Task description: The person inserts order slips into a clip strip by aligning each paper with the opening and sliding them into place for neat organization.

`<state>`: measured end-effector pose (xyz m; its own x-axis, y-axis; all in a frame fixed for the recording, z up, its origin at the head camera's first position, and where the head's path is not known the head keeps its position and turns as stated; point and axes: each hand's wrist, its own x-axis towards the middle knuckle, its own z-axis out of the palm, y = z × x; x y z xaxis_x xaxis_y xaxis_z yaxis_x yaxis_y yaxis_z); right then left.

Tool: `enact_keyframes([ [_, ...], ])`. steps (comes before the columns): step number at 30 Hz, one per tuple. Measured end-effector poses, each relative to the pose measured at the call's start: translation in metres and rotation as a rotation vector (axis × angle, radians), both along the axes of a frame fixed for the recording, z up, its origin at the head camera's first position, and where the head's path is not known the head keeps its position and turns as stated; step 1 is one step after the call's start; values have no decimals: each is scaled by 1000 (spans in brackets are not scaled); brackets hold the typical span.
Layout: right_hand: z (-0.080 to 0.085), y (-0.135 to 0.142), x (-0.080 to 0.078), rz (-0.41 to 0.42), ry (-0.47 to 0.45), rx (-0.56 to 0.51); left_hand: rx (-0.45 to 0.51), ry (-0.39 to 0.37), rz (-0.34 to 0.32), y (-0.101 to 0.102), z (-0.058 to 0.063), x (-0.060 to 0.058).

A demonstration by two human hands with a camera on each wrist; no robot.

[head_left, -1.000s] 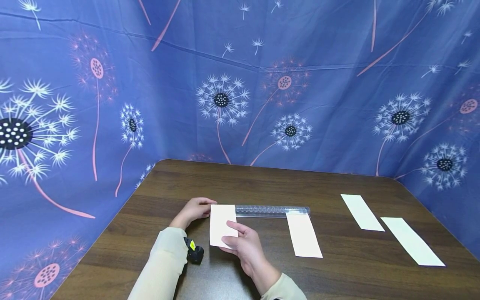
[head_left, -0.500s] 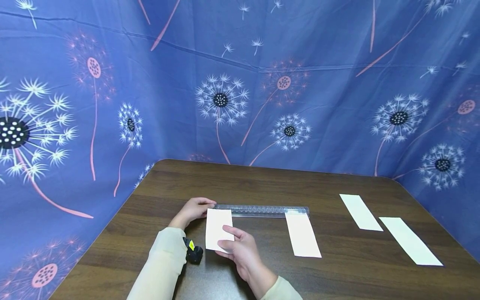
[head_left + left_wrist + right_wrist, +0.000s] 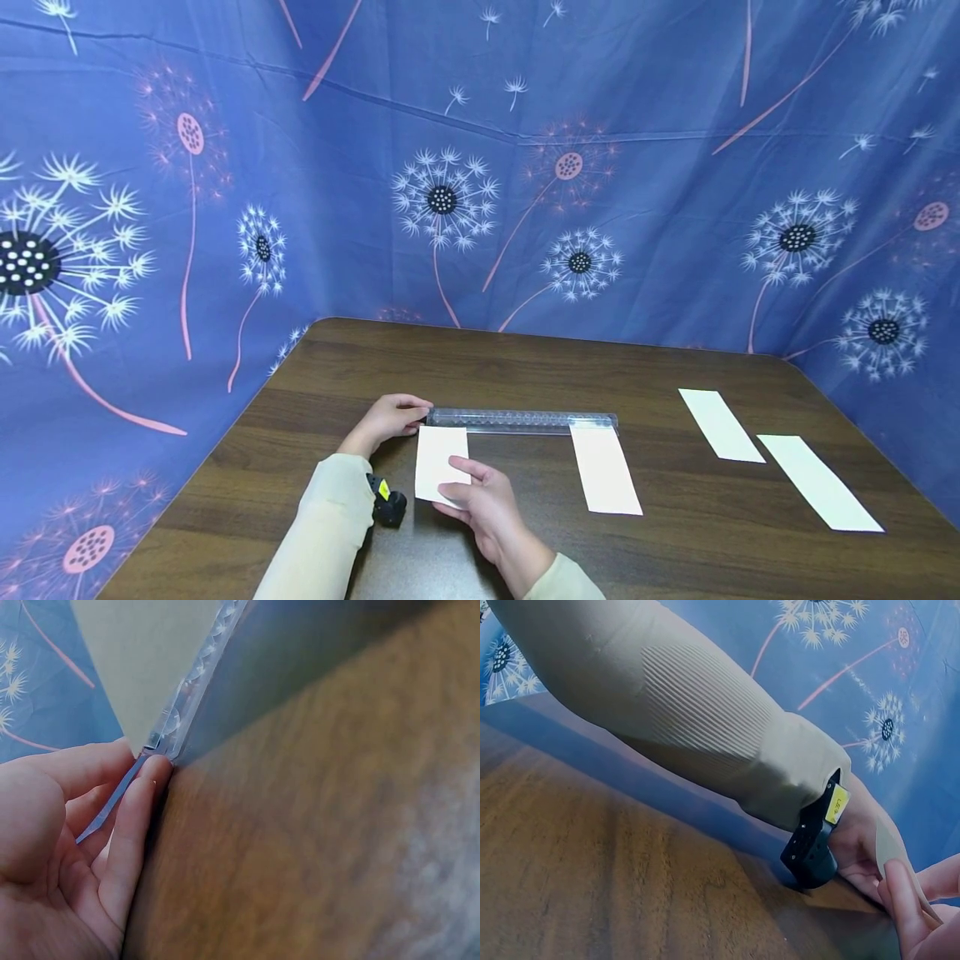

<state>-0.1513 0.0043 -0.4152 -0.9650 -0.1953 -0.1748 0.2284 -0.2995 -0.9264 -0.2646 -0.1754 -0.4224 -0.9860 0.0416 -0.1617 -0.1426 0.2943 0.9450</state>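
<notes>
A long clear plastic strip (image 3: 517,421) with a ribbed middle lies across the table. My left hand (image 3: 392,419) pinches its left end; in the left wrist view the thumb and fingers (image 3: 142,799) close around that tip. In my right hand (image 3: 483,504) is a white paper slip (image 3: 441,458), thumb on top and fingers beneath. The slip's far edge sits just on the near side of the strip, close to the left end. A second white slip (image 3: 606,471) lies with its far edge overlapping the strip's right end. Seen from the right wrist, the held slip (image 3: 889,847) stands edge-on.
Two more white slips (image 3: 722,425) lie apart on the right side of the brown wooden table (image 3: 540,367). A black wrist camera (image 3: 388,504) is strapped at the left cuff. Behind the table hangs a blue dandelion-print cloth (image 3: 480,108).
My right hand has drawn the held slip back toward me, so the strip's left end, covered by it before, now shows. My left hand stays at the strip's end.
</notes>
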Motion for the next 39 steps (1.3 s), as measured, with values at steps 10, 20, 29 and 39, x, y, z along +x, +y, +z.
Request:
enact_keyframes([
  [10, -5, -1, -9, 9, 3, 18, -11, 5, 13, 1, -2, 0],
  [20, -6, -3, -15, -9, -4, 27, -3, 10, 16, 2, -5, -2],
  [29, -8, -5, -22, -20, -5, 65, -2, 7, 14, 2, -4, -3],
  [39, -10, -6, -24, -36, 17, 75, -7, 17, 13, 1, -4, -3],
])
